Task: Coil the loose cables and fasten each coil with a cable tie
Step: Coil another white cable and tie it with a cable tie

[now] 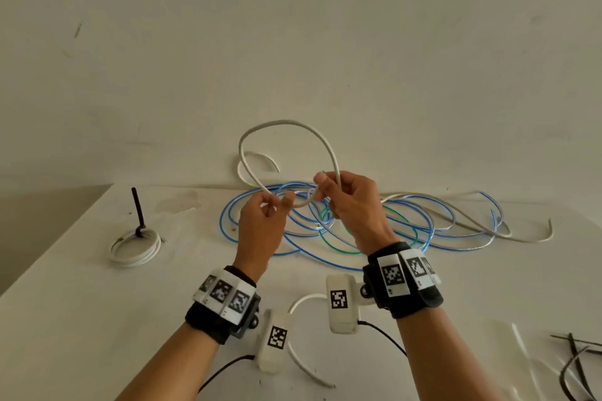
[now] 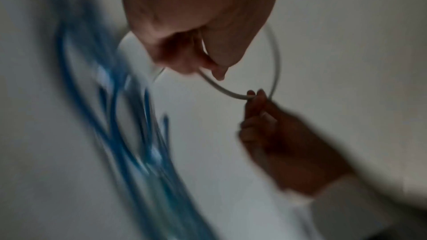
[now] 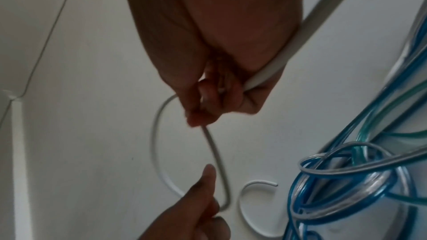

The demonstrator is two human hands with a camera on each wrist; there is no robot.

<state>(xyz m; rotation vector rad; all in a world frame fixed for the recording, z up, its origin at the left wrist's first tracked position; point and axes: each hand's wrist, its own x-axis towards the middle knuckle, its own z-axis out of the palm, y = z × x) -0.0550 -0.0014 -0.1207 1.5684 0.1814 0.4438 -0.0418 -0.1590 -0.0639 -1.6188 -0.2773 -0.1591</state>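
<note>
Both hands are raised above the white bench [image 1: 81,286], holding one white cable [image 1: 286,123] bent into a single upright loop. The right hand [image 1: 351,205] has its grip closed round the cable where the loop crosses itself, thumb and fingers curled about it. The left hand [image 1: 264,221] pinches the lower stretch of the same cable between thumb and fingertips, just beside the right hand; the short run of cable between the two grips sags in a shallow curve. The loop rises above both hands against the pale wall [image 1: 293,26].

In the right wrist view the cable [image 3: 217,160] leaves the right hand [image 3: 208,79] and runs down to the left hand [image 3: 196,213]. The left wrist view is blurred, but shows the cable [image 2: 221,88] spanning from the left hand [image 2: 184,43] to the right hand [image 2: 277,134].

Under and behind the hands a loose tangle of blue cables [image 1: 325,231] lies on the bench, with a green cable [image 1: 332,246] and a grey cable [image 1: 472,221] among them. Well to the left lies a finished white coil [image 1: 135,247] bound by a dark cable tie [image 1: 138,208] whose tail sticks up. Spare cable ties [image 1: 576,365] lie at the near right corner.
</note>
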